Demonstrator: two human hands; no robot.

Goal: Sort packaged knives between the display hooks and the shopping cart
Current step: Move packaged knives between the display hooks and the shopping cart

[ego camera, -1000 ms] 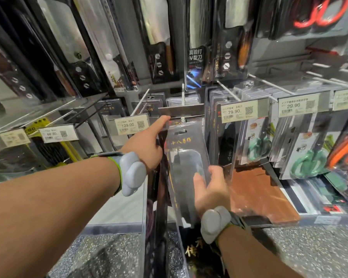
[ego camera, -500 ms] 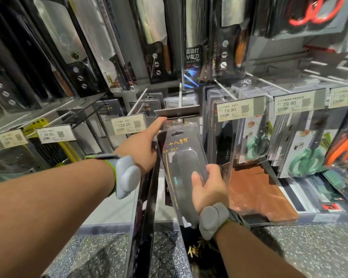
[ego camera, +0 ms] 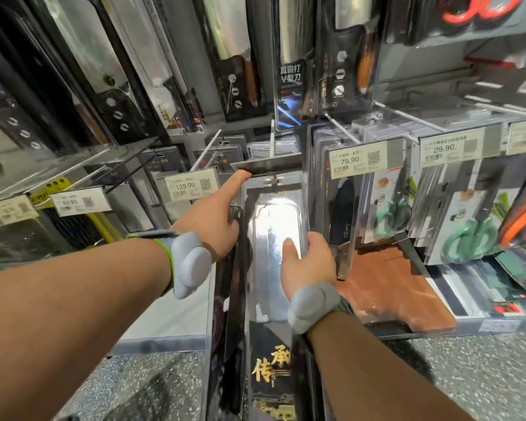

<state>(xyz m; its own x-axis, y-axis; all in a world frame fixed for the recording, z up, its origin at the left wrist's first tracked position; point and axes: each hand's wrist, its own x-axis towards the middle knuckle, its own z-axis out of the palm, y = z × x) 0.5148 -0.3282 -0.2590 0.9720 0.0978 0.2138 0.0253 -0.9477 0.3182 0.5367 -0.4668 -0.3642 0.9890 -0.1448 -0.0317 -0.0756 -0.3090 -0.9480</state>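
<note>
A packaged knife [ego camera: 271, 238] in a clear blister on a black card with gold lettering hangs upright in front of the middle display hook [ego camera: 272, 138]. My right hand [ego camera: 308, 262] grips its right edge, thumb on the shiny blister front. My left hand [ego camera: 217, 217] holds the package's upper left edge, thumb stretched up to the blank metal tag holder [ego camera: 268, 167] at the hook's tip. The package's hang hole sits just under that holder. Whether the hook passes through the hole is hidden. The shopping cart is out of view.
More packaged knives [ego camera: 340, 205] hang on neighbouring hooks behind price tags [ego camera: 356, 161]. Large cleavers [ego camera: 234, 56] hang in the upper row. Green-handled scissors [ego camera: 468, 238] hang at right. A brown board [ego camera: 389, 287] lies on the low shelf. Speckled floor [ego camera: 468, 375] lies below.
The packaged knife has been lifted and straightened, its top rising to the tag holder at the hook's tip. My right hand rose with it; my left thumb stays at the holder.
</note>
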